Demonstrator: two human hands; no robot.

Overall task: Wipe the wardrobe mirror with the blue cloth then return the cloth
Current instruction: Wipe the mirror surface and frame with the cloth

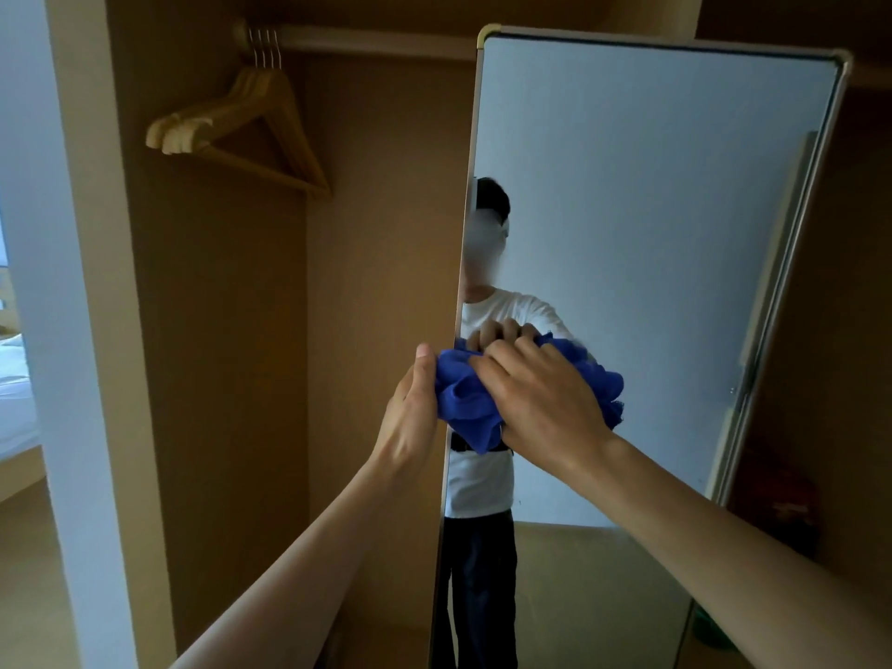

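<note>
A tall framed wardrobe mirror (651,210) stands at an angle on the right, reflecting a person in a white shirt. A bunched blue cloth (466,403) is pressed against the glass near the mirror's left edge, at mid height. My right hand (540,398) lies flat over the cloth, fingers spread on it. My left hand (410,412) sits at the mirror's left edge, thumb up, touching the cloth's left side; its fingers are hidden behind the edge.
Several wooden hangers (241,127) hang from a rail (376,41) at the upper left inside the wardrobe. A white wall post (62,330) stands left, with a bed (14,403) beyond it. A red object (782,504) sits low behind the mirror's right side.
</note>
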